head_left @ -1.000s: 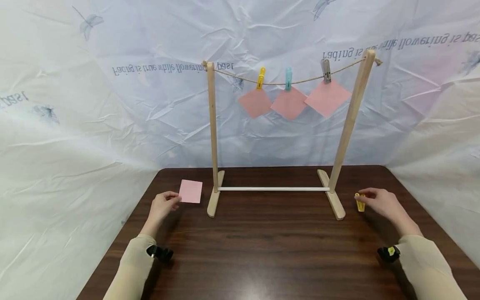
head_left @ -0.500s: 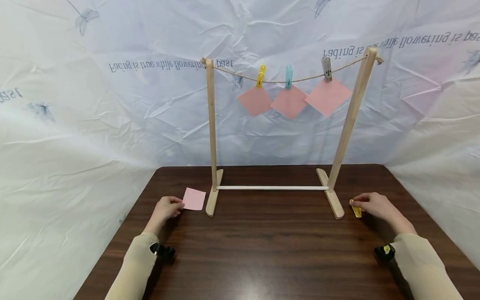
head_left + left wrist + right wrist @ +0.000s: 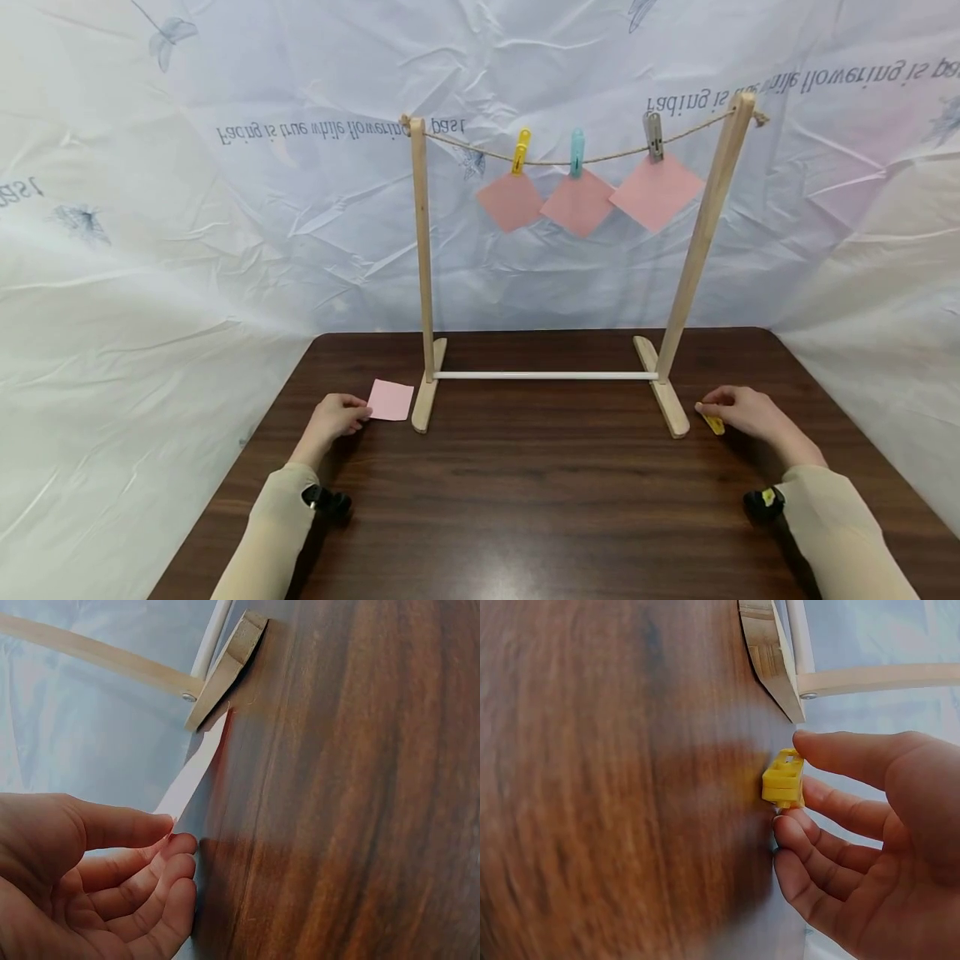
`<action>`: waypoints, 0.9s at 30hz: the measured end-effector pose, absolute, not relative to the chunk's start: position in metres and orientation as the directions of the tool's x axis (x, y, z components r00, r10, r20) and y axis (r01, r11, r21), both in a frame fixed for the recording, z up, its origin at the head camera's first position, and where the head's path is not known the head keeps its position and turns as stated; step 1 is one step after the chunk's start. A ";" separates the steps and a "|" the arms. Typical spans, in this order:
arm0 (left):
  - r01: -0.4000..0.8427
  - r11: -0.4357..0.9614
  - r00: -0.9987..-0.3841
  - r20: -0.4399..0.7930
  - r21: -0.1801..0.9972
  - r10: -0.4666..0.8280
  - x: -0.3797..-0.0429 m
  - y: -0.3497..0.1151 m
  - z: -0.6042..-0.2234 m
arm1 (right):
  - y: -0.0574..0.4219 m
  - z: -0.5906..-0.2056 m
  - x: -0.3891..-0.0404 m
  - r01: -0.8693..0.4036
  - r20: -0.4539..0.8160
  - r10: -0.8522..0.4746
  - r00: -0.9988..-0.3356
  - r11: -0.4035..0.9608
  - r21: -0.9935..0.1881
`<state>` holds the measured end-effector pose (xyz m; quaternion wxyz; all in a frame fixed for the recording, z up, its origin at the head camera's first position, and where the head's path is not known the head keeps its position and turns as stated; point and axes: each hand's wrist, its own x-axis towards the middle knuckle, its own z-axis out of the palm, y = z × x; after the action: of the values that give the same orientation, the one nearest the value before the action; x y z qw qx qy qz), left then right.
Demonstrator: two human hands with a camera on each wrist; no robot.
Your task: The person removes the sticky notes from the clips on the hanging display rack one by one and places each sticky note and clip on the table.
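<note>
Left hand (image 3: pixel 335 417): grip pinching the near edge of a pink paper square (image 3: pixel 391 400), flat on the bench (image 3: pixel 525 492) just ahead of the fingertips.
Paper: thin, floppy, easily creased; best pinched by a corner.
Right hand (image 3: pixel 742 410): grip closed on a yellow clothespin (image 3: pixel 784 780), beside the rack foot (image 3: pixel 667 404).
Clothespin: light, rigid, sprung; best squeezed at its tail end.
</note>
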<state>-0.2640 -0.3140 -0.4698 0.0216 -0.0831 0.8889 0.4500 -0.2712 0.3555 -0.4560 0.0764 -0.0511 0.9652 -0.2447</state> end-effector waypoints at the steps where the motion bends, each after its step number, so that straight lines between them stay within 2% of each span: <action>1: -0.167 0.580 -0.985 -0.115 0.797 -0.125 -0.264 -0.314 -0.470 | 0.355 -0.456 -0.271 -0.064 -0.119 -0.138 -0.983 0.875 -0.481; 27: -0.169 0.610 -0.986 -0.125 0.774 -0.114 -0.265 -0.313 -0.471 | 0.344 -0.463 -0.272 -0.073 -0.111 -0.151 -0.982 0.852 -0.518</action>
<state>-0.2653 -0.3132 -0.4709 0.0317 -0.0788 0.8966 0.4346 -0.2723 0.3440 -0.4626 0.0738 -0.0584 0.9594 -0.2657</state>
